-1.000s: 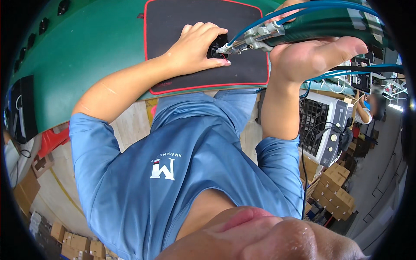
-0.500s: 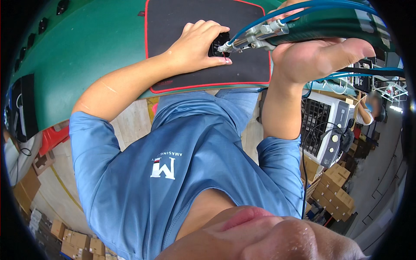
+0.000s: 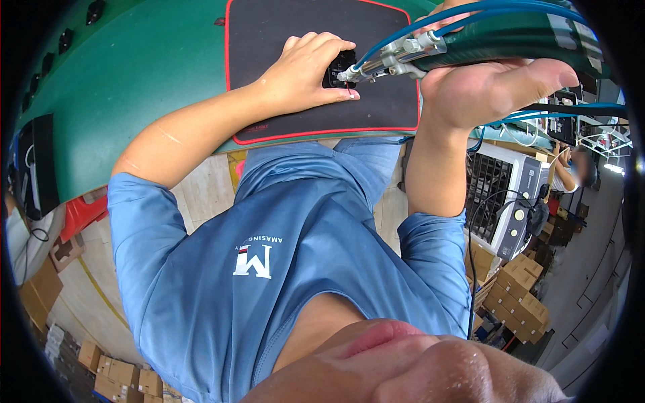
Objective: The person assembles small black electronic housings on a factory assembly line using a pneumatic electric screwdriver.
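Note:
My left hand (image 3: 304, 72) lies on the black work mat (image 3: 282, 33), thumb and fingers closed round the sides of a small black plastic part (image 3: 341, 62). Wrapped round the dark green body of a pneumatic screwdriver (image 3: 504, 41) is my right hand (image 3: 480, 94), its thumb stretched out along the near side. The tool lies slantwise, with its metal nose at the black part between my left thumb and fingers. Blue air hoses run along the tool's top. The nose partly covers the part, so the exact contact is hidden. A short red piece shows beside the nose tip.
The mat has a red border and lies on a green table (image 3: 168, 60). Several small black parts (image 3: 65, 40) line the far left edge. At the right stand an air cooler (image 3: 507, 195) and stacked cardboard boxes (image 3: 517, 295). Another person (image 3: 566, 176) is at the far right.
Both hands, the black part and the screwdriver stay almost in place. The person at the far right has shifted slightly.

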